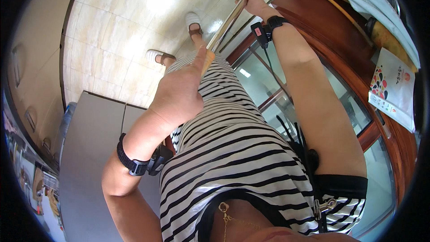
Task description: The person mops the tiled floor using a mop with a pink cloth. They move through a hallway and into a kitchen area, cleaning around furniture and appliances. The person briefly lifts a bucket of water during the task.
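A shiny metal pole (227,23) runs slantwise from in front of my waist to the top edge of the picture, where its far end is out of view. My left hand (179,89) is closed around its near end, by a yellow-orange grip (208,61), with one finger laid along it. Farther up, my right hand (251,0) wraps around the bare shaft with the arm stretched out. What the pole carries at its far end cannot be seen.
Glossy cream floor tiles (111,37) lie ahead. Beige drawers (37,53) and a grey cabinet (94,148) stand to the left. On the right is a brown wooden cabinet (322,16) with glass panels, with a printed white bag (393,87) on it. A cable (273,70) hangs from my right wrist.
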Tool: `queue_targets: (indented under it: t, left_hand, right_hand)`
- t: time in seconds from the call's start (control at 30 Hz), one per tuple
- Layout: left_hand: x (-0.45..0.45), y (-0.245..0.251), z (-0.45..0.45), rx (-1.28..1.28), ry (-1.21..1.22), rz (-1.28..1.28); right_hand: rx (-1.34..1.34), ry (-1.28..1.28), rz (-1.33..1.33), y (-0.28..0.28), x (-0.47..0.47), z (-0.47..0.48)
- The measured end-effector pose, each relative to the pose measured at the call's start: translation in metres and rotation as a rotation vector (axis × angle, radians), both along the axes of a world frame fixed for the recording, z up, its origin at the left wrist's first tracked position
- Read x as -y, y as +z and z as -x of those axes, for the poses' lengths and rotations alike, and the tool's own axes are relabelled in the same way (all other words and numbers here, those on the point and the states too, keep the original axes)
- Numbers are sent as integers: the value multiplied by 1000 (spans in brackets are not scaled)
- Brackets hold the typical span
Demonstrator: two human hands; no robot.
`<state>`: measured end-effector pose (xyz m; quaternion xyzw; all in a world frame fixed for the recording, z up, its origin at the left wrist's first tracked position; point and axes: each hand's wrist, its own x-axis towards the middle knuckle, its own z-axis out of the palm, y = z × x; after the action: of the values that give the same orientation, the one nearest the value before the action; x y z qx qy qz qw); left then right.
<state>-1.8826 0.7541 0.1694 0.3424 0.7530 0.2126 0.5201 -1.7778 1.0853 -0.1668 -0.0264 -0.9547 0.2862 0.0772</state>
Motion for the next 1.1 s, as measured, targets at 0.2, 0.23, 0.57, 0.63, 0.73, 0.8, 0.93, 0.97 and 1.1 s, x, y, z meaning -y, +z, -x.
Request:
queue_targets:
  t: [0.2, 0.23, 0.57, 0.63, 0.73, 0.8, 0.93, 0.97, 1.1]
  left_hand:
    - [63, 28, -3, 103, 21, 211]
    - [77, 39, 0, 29, 12, 210]
    - [149, 165, 27, -110, 90, 364]
    - [139, 141, 25, -84, 87, 400]
    - [101, 87, 15, -18, 94, 388]
    - [68, 48, 3, -36, 29, 249]
    - [26, 10, -11, -34, -161, 122]
    - [24, 10, -11, 0, -170, 227]
    - [41, 30, 2, 19, -191, 296]
  right_hand:
    - [161, -50, 52, 2, 100, -15]
    - [210, -80, 87, 12, 128, -13]
    - [295, 63, 711, 113, 292, 1]
    - [297, 38, 542, 82, 265, -2]
    - [287, 16, 513, 32, 193, -16]
    - [303, 43, 330, 14, 137, -31]
    - [615, -147, -32, 6, 65, -44]
    - [611, -132, 9, 6, 63, -46]
    - [570, -91, 153, 9, 105, -49]
